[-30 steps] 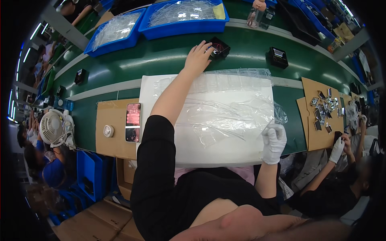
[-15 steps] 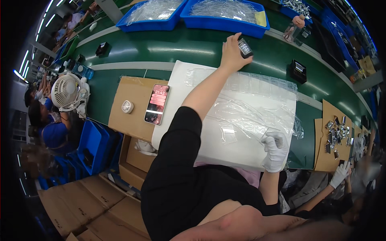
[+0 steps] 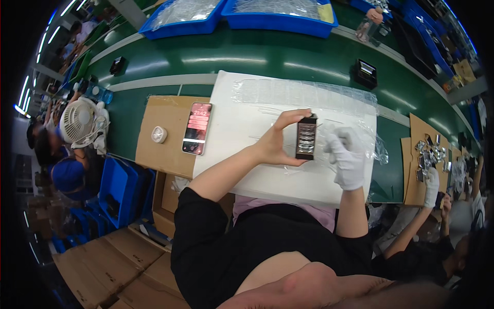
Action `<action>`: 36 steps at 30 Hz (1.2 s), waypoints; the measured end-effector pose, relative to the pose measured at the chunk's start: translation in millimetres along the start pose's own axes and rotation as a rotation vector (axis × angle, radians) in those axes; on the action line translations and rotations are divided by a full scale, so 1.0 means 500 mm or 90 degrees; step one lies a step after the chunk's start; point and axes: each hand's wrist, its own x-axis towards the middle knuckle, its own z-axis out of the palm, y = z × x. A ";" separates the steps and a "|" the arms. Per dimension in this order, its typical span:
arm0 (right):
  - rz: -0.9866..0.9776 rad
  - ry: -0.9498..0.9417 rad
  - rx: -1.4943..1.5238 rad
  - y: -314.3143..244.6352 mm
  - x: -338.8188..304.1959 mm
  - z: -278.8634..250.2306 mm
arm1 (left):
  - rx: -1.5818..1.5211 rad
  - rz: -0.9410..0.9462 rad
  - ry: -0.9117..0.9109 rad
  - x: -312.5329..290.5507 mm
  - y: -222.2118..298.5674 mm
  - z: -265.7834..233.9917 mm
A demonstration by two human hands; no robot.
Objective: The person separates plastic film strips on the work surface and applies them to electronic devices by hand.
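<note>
My bare left hand (image 3: 274, 142) grips a small black rectangular case (image 3: 306, 137) by its top and bottom ends, thumb below and fingers above. Shiny silvery pieces show in rows in the case's face, which is turned upward. Just right of it, my white-gloved right hand (image 3: 348, 157) has its fingers curled together. Whether something thin is pinched in them I cannot make out. Both hands are over a white sheet (image 3: 229, 172) on the bench. Clear plastic film (image 3: 288, 94) lies across the sheet's far side, with thin clear strips near the hands.
A phone (image 3: 197, 129) and a small round white item (image 3: 159, 135) are at the left, by brown cardboard (image 3: 170, 113). Black cases (image 3: 365, 73) stand on the green bench (image 3: 221, 51). Blue bins (image 3: 280, 23) line the back. Right, metal parts (image 3: 430, 154) lie near a co-worker's gloved hand (image 3: 431, 188).
My left hand has brought the black case from the far green bench down over the white sheet, beside my right hand. My right hand has moved slightly farther from me. The view has shifted a little.
</note>
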 end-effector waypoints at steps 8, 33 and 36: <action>0.077 -0.108 0.031 -0.006 0.008 0.004 | 0.008 0.022 0.003 -0.013 0.041 -0.010; 0.148 -0.136 0.030 -0.018 -0.003 -0.033 | -0.009 -0.114 -0.028 -0.004 0.054 0.010; 0.148 -0.135 -0.005 -0.015 -0.005 -0.025 | 0.007 -0.129 -0.048 0.001 0.054 0.015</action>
